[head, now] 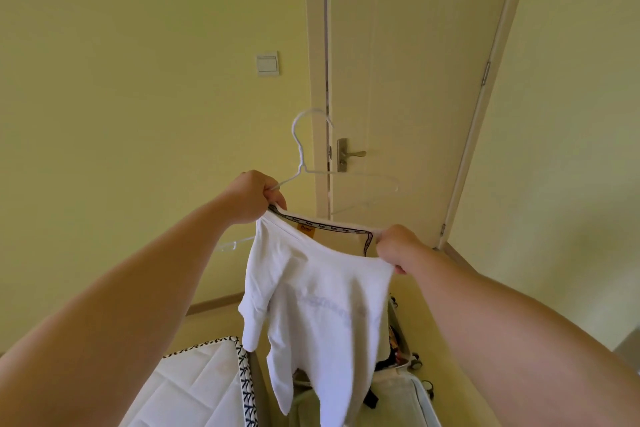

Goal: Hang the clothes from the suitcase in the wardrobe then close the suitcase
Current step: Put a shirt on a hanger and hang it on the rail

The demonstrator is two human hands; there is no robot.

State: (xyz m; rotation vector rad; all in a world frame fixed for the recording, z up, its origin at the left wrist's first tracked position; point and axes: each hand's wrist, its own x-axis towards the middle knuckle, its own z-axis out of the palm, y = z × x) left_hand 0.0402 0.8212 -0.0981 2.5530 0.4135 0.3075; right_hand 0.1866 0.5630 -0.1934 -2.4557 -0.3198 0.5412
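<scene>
— Now, where is the white shirt (322,315)?
— Above the suitcase (405,395): left hand (254,196) grips collar (329,227) and hanger (304,149), fingers curled; right hand (396,248) pinches the collar's other side.

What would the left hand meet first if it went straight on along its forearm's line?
Likely the door near its handle; only the white hanger the left hand grips lies between. Depth is unclear.
</scene>
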